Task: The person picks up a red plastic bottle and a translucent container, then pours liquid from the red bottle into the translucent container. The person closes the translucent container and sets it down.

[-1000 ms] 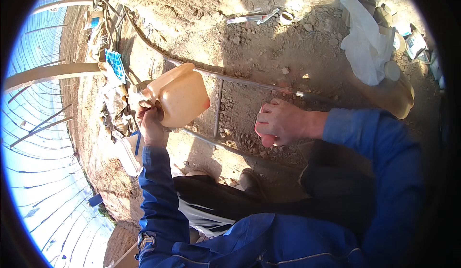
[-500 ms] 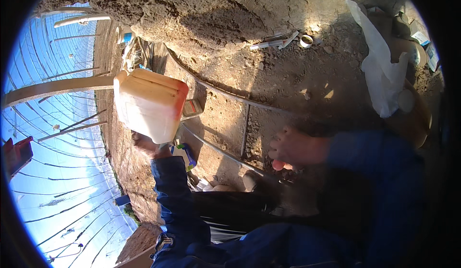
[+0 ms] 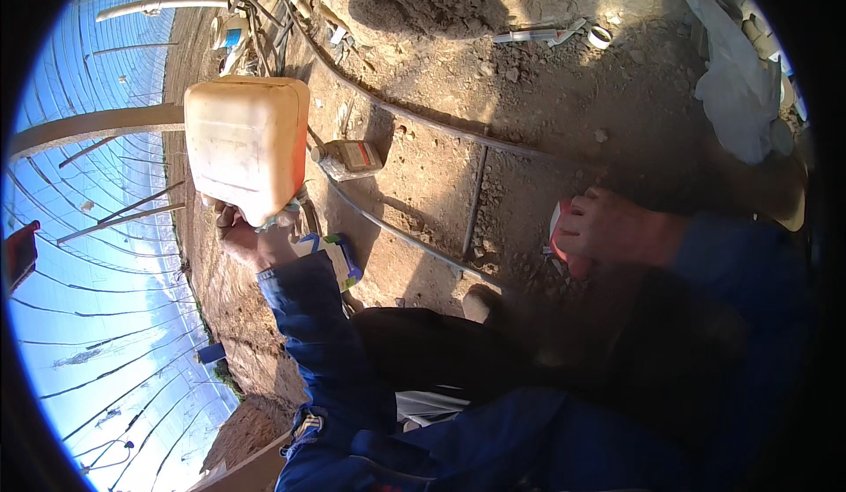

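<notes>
A pale, translucent plastic jerrycan (image 3: 247, 144) with a reddish tint along its right edge is at the left. My left hand (image 3: 251, 236) is closed at its lower end; what exactly the fingers grip there is partly hidden. On the right, over shaded soil, my right hand (image 3: 608, 223) is closed around a red, rounded object with a pale face (image 3: 579, 267). My fingers cover much of that object, so its kind is unclear. Right of the jerrycan lies a grey flat bottle (image 3: 352, 159) with a reddish label. Beside my left wrist is a white container with a blue handle (image 3: 348, 263).
A dark hose (image 3: 432, 122) curves across the dirt, joined by a thinner pipe (image 3: 476, 192). Farther off lie a clear syringe-like tube (image 3: 526, 36) and a white ring (image 3: 599, 37). At far right is a white plastic bag (image 3: 736, 78). A wooden beam (image 3: 97, 130) stands at left.
The jerrycan has shifted left and up and turned, with my left hand still on it. My right hand has moved right and up; more of the red object shows. The whole view has shifted.
</notes>
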Available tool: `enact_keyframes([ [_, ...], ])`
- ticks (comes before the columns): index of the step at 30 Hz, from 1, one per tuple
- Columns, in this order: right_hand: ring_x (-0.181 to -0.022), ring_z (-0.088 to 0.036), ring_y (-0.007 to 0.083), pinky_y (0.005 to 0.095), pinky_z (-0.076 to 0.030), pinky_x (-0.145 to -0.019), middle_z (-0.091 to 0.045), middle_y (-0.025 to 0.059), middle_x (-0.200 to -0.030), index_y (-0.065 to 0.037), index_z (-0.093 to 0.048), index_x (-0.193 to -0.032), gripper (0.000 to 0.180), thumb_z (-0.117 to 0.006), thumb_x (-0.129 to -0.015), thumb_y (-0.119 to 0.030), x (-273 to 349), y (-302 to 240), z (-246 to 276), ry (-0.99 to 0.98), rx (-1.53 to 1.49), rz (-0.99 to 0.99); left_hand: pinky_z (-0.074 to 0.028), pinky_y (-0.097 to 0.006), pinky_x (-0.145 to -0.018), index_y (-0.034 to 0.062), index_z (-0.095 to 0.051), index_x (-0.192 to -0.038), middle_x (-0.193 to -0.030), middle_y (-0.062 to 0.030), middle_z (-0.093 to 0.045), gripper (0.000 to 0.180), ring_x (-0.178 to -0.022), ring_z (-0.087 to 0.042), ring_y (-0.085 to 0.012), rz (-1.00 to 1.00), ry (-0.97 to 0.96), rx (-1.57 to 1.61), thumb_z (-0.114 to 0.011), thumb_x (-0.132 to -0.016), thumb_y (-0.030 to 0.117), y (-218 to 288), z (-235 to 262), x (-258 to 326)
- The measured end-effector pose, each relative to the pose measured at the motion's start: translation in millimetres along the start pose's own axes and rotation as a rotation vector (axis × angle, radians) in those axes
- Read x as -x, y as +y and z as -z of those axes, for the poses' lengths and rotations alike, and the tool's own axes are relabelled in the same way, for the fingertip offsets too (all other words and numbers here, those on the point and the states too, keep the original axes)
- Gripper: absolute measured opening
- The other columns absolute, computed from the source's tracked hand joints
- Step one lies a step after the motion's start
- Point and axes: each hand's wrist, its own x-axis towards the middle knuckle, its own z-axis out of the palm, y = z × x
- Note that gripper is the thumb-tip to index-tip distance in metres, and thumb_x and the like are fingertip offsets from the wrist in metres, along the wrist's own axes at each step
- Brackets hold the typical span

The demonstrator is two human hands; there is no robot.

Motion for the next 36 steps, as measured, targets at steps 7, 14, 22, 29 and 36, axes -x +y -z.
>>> enact_keyframes([
  [7, -0.107, -0.068, 0.0282, 0.0494, -0.053, -0.097, -0.07, 0.0036, -0.106, -0.016, -0.072, -0.098, 0.024, -0.08, -0.082, -0.031, -14.9, -3.3, 13.6, -0.096, -0.019, 0.006, -0.043, -0.06, -0.113, 0.0052, -0.066, -0.135, -0.142, -0.0159, -0.068, 0.035, -0.135, -0.058, -0.0354, 0.266, -0.35, -0.217, -0.05, -0.107, 0.018, 59.1, 34.3, -22.7],
  [14, -0.105, -0.068, 0.0296, 0.051, -0.055, -0.096, -0.07, 0.0052, -0.105, -0.014, -0.072, -0.099, 0.023, -0.077, -0.087, -0.033, -20.8, 0.0, 5.5, -0.146, -0.052, 0.01, -0.037, -0.065, -0.12, 0.0127, -0.071, -0.128, -0.142, -0.0147, -0.067, 0.029, -0.138, -0.057, -0.0378, 0.371, -0.159, -0.211, -0.053, -0.106, 0.005, 37.2, -16.6, 24.6],
  [22, -0.102, -0.068, 0.0279, 0.0495, -0.056, -0.091, -0.069, 0.0072, -0.104, -0.013, -0.073, -0.097, 0.029, -0.076, -0.09, -0.041, -16.1, 2.8, 3.1, -0.053, -0.04, 0.056, -0.03, -0.059, -0.127, 0.0112, -0.066, -0.142, -0.156, -0.0186, -0.057, 0.039, -0.148, -0.048, -0.0365, 0.529, -0.182, -0.161, -0.047, -0.11, 0.004, 30.2, -4.8, 2.1],
  [29, -0.104, -0.066, 0.0249, 0.0429, -0.054, -0.087, -0.065, 0.0064, -0.108, -0.015, -0.072, -0.095, 0.035, -0.081, -0.082, -0.046, -1.7, 5.9, -23.7, 0.209, -0.034, 0.125, -0.049, -0.052, -0.114, 0.0073, -0.063, -0.136, -0.136, -0.0139, -0.072, 0.029, -0.124, -0.068, -0.0291, 0.634, -0.408, -0.355, -0.052, -0.111, 0.016, -3.2, -26.0, 22.7],
  [36, -0.106, -0.066, 0.0257, 0.0439, -0.054, -0.089, -0.065, 0.0068, -0.111, -0.013, -0.072, -0.099, 0.037, -0.081, -0.083, -0.045, -2.9, 3.2, -12.3, 0.161, -0.113, 0.089, -0.052, -0.032, -0.078, 0.008, -0.06, -0.111, -0.102, -0.0106, -0.067, 0.019, -0.086, -0.063, -0.0221, 0.36, -0.558, -0.782, -0.044, -0.102, 0.015, -66.3, -63.2, 75.2],
])
